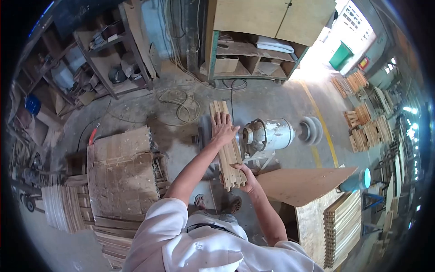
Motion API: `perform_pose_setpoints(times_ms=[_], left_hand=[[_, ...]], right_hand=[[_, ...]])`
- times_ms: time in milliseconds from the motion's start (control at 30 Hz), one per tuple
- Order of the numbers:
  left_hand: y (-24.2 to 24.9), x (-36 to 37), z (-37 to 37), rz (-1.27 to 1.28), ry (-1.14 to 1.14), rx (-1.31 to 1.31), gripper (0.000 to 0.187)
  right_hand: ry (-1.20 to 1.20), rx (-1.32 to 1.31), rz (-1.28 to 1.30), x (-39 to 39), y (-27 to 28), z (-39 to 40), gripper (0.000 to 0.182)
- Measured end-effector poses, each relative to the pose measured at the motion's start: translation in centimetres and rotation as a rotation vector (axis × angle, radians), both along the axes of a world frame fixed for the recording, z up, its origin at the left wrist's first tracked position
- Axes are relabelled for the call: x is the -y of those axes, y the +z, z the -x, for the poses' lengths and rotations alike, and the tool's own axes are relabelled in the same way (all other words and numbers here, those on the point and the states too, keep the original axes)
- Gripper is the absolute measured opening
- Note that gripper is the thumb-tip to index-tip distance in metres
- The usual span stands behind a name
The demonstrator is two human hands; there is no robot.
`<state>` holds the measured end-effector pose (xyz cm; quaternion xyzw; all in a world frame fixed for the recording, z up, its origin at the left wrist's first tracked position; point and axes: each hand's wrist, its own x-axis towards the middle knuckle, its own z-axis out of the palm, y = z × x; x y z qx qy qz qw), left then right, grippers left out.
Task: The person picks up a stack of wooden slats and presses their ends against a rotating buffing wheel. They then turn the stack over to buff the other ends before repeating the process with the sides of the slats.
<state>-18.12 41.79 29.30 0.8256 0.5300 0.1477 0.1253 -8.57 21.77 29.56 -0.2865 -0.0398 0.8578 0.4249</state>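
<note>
A bundle of several narrow wooden slats (231,156) is held in front of me, at a slant, over the left side of a motor. My left hand (222,130) lies flat on the upper part of the slats, fingers stretched along them and thumb out to the side. Lower down, my right hand (246,177) grips the near end, thumb on top and fingers partly hidden underneath. Just right of the slats stands the worn whitish motor (274,134), with a round grey wheel (311,130) on its right end. A blurred grey shape (205,131) shows behind the slats' left edge.
Cardboard (120,174) covers a stack at left. A brown board (301,183) and stacked slats (343,229) stand at right. A coiled cable (181,109) lies on the floor. Cabinet (253,75) and shelves (106,50) line the back; wooden piles (371,133) sit far right.
</note>
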Motion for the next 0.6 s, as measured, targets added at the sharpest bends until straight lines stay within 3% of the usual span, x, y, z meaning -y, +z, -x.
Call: perform_pose_setpoints(times_ms=[200, 333, 367, 600], left_hand=[[0.9, 5.2, 0.6, -0.031, -0.073, 0.085, 0.082], [0.6, 6.6, 1.3, -0.074, -0.075, 0.076, 0.083], [0.0, 6.0, 1.4, -0.101, -0.071, 0.109, 0.082], [0.1, -0.8, 3.0, -0.022, 0.024, 0.016, 0.08]], right_hand=[[-0.043, -0.063, 0.12, 6.2, -0.6, 0.5, 0.062], [-0.041, 0.121, 0.132, 8.7, 2.7, 1.9, 0.067], [0.003, 0.082, 0.101, 8.1, 1.0, 1.5, 0.059], [0.015, -0.018, -0.001, -2.5, -0.1, 4.2, 0.059]])
